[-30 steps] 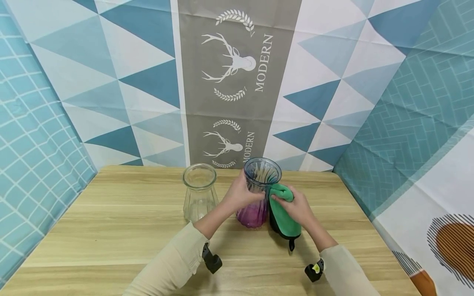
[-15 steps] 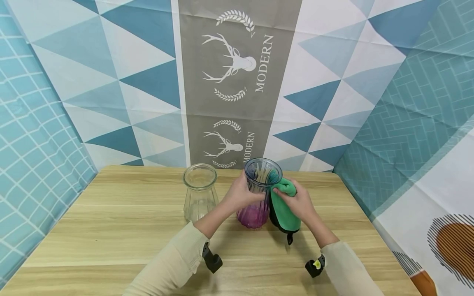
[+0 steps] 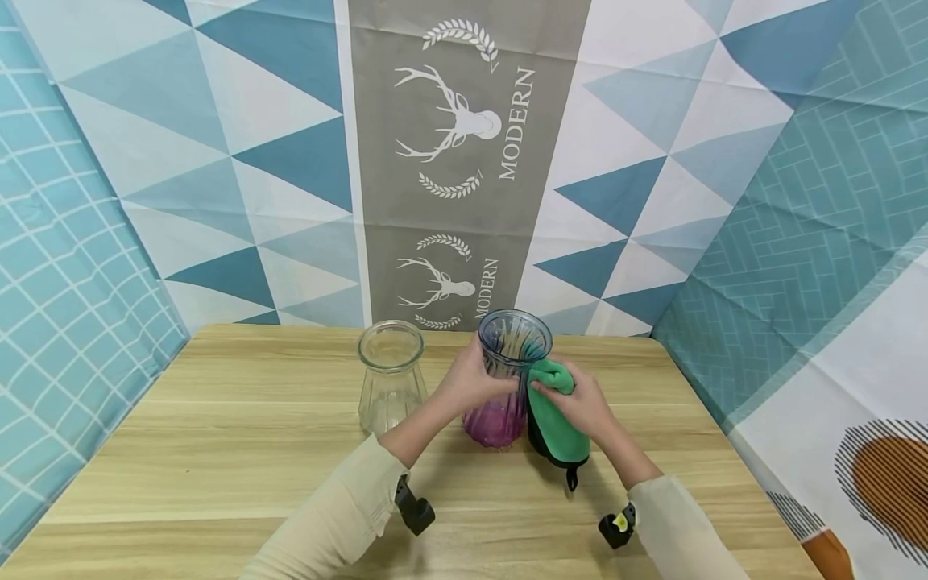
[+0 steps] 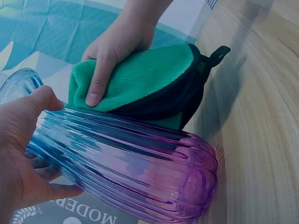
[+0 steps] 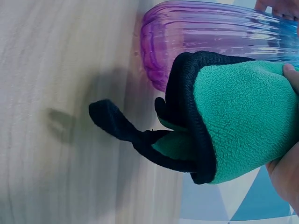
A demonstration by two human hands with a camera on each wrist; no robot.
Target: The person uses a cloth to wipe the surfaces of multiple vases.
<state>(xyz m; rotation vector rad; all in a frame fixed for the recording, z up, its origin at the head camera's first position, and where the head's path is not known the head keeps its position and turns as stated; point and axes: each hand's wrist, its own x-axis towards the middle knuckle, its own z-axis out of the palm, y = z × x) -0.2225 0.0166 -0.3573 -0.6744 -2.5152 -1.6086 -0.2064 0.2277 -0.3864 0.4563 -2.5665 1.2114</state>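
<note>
A ribbed glass vase (image 3: 496, 419), blue at the rim and fading to purple at the base, stands upright on the table. The left hand (image 3: 474, 379) grips it round the neck, thumb on the near side. Against the vase's right side, the right hand (image 3: 582, 399) pinches a folded green cloth (image 3: 558, 427) with black edging and a small black hanging loop. In the left wrist view the right thumb presses on the cloth (image 4: 140, 74) close beside the vase (image 4: 154, 163). The right wrist view shows the cloth's folded lower end near the purple base.
A second vase (image 3: 391, 395), of clear glass with a flared rim, stands to the left, close to the left forearm. The wooden table (image 3: 217, 459) meets a patterned wall covering (image 3: 290, 161) at its back edge, with more coverings at both sides.
The right hand and cloth shift slightly right and up along the vase, then return to about where they were. The left hand and both vases stay in place.
</note>
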